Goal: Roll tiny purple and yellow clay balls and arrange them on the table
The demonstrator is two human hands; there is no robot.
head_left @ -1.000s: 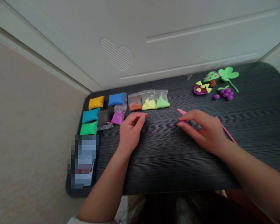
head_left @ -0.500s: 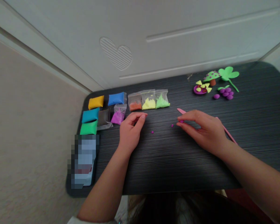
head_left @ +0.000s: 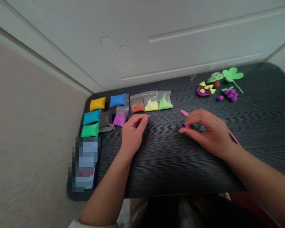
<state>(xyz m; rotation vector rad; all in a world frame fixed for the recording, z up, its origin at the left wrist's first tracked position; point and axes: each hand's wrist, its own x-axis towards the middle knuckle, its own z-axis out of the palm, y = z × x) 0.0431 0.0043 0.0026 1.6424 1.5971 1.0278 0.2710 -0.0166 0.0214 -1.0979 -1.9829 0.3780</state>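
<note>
My right hand [head_left: 206, 133] holds a small purple piece of clay [head_left: 186, 126] between thumb and fingertips, just above the dark table. Beneath that hand lies a pink modelling tool [head_left: 234, 138], its flat pointed end showing past the fingers. Two purple crumbs of clay, one left [head_left: 155, 134] and one right [head_left: 175, 127], lie between my hands. Thumb against forefinger, my left hand [head_left: 134, 131] rests on the table with its fingers curled, and no object shows in it. Close beside it is an open bag of purple clay [head_left: 120, 118].
Bags of brown [head_left: 137, 106], yellow [head_left: 152, 104] and light green clay [head_left: 165, 103] line the back, with several more packets at left. A phone [head_left: 86, 163] lies front left. Finished clay pieces, including a mushroom [head_left: 216, 77], a flower [head_left: 232, 75] and grapes [head_left: 231, 94], stand back right.
My right thumb and fingers have shifted, and the purple clay piece between them sits slightly lower and shows more. My left hand has stayed in place.
</note>
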